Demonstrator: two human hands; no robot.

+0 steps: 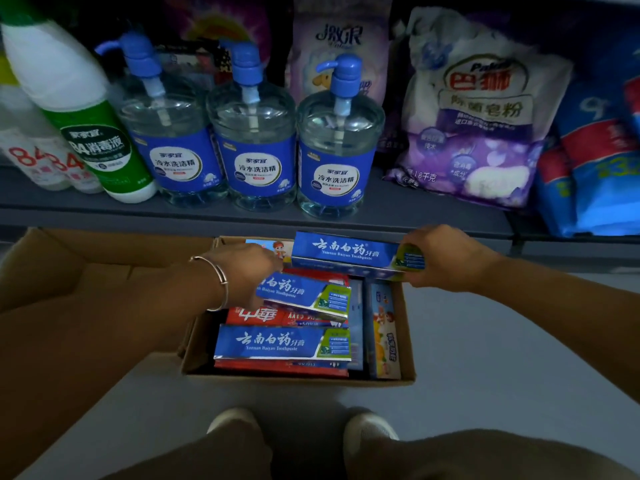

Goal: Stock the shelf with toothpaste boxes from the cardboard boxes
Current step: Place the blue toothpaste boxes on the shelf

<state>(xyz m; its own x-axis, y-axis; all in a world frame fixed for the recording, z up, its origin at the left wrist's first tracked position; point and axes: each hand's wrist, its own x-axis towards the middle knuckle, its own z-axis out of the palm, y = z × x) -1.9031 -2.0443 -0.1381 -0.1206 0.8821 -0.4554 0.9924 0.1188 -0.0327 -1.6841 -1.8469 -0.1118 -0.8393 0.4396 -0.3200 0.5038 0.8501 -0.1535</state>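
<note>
Two shoes [301, 424] sit at the near edge, person crouched over an open cardboard box [298, 377] on the floor. Box holds mixed toothpaste: nearest blue toothpaste box [282, 342] lying flat on red toothpaste boxes [273, 317], a kids' toothpaste box [384, 332] standing on edge along the right side. Further in, left hand [251, 271], bracelet [218, 282] on the wrist, reaches down into the carton onto the left end of a second blue box [304, 296]; fingers curled at that end, looks like a grip forming, but fingertips are hidden so a full hold can't be confirmed. Right hand [440, 258] pinches the green end of a lifted blue box [349, 252], held level above the far rim of the carton, just below the shelf [242, 211] edge. Larger cardboard box [62, 261] sits left, contents not visible. Shelf above is packed: pump bottles [254, 133], disinfectant bottle [83, 109], detergent bag [481, 119]. Step in hand judged as pick: one box out, second being taken. Next move likely needs lifting the second box free without dragging its neighbours, then carrying both to a toothpaste slot; none shows here, so target spot can't be told.
</note>
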